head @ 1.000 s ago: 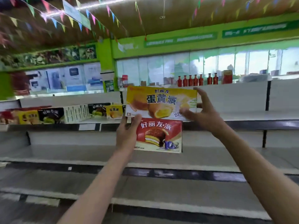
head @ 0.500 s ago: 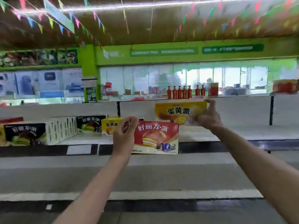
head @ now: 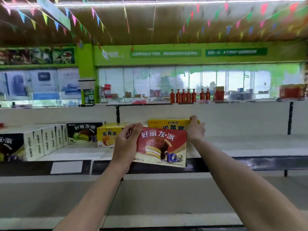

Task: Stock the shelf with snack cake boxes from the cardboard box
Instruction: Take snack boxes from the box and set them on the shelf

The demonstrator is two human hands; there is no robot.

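Left hand (head: 124, 144) gripping the left edge of a red snack cake box (head: 162, 147) held tilted in front of the shelf (head: 250, 147), right hand (head: 196, 130) gripping a yellow snack cake box (head: 168, 125) standing on the shelf behind it, another yellow box (head: 108, 135) and black boxes (head: 83, 132) lined up to the left

Green wall (head: 166, 60) across mid frame, wide windows (head: 208, 82) below it, coloured bunting (head: 93, 14) under a brown ceiling (head: 166, 27), light strip (head: 150, 3) along the top edge
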